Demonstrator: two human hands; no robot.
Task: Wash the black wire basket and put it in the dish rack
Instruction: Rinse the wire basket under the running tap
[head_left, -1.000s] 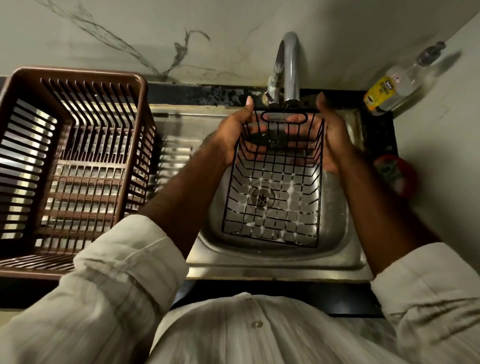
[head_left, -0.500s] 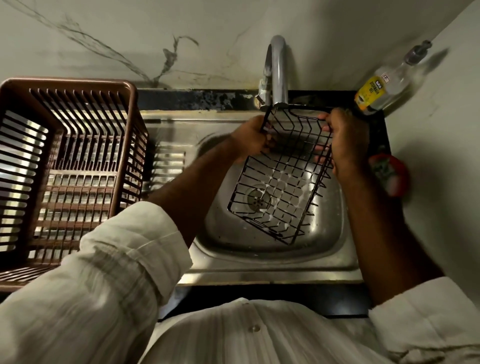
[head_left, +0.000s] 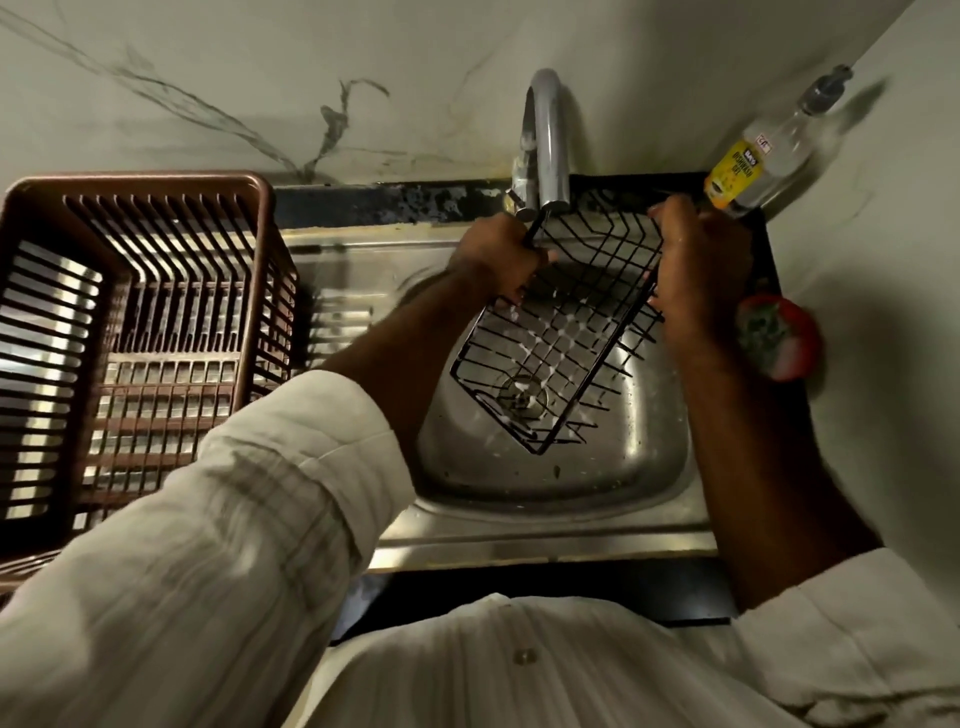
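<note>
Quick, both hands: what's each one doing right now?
Left hand: closed, gripping the basket by its left rim.
Right hand: closed, gripping its right rim.

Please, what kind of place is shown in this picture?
Most likely a home kitchen, at the washing-up spot: a steel sink with a tap, a brown dish rack beside it, and a pump bottle in the corner.

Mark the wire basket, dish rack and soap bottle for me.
wire basket (head_left: 563, 332), head view, middle of its wire floor.
dish rack (head_left: 136, 183), head view, far rim.
soap bottle (head_left: 735, 169), head view, yellow label.
</note>
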